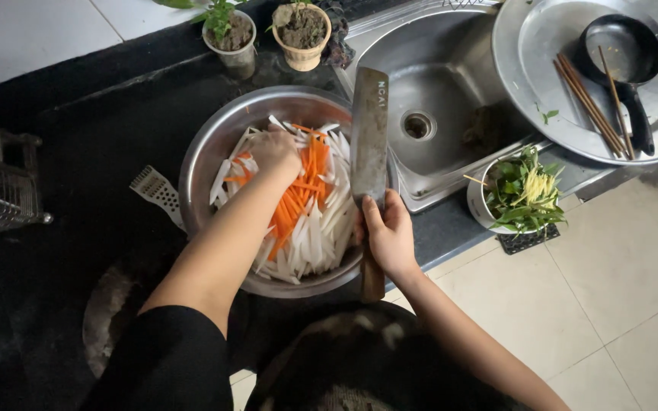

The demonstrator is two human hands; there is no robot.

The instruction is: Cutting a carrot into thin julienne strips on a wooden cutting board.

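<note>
White and orange vegetable strips (306, 217) heaped in steel bowl (207, 156); cleaver (368, 133) upright alongside.

A single head-worn camera looks steeply down from above the person's chest, close over a dark counter (78, 152). Its view runs from the bowl (207, 152) at centre to the sink (451, 84) upper right and the tiled floor (618, 281) lower right.

This is a home kitchen. A steel sink (436, 114) is set into a dark surface (100, 137), with a cleaver (368, 144) over a metal bowl (207, 152) of cut carrot and white vegetable strips. Two potted plants (268, 30) stand at the back, and pale tiles (611, 289) cover the floor.
</note>
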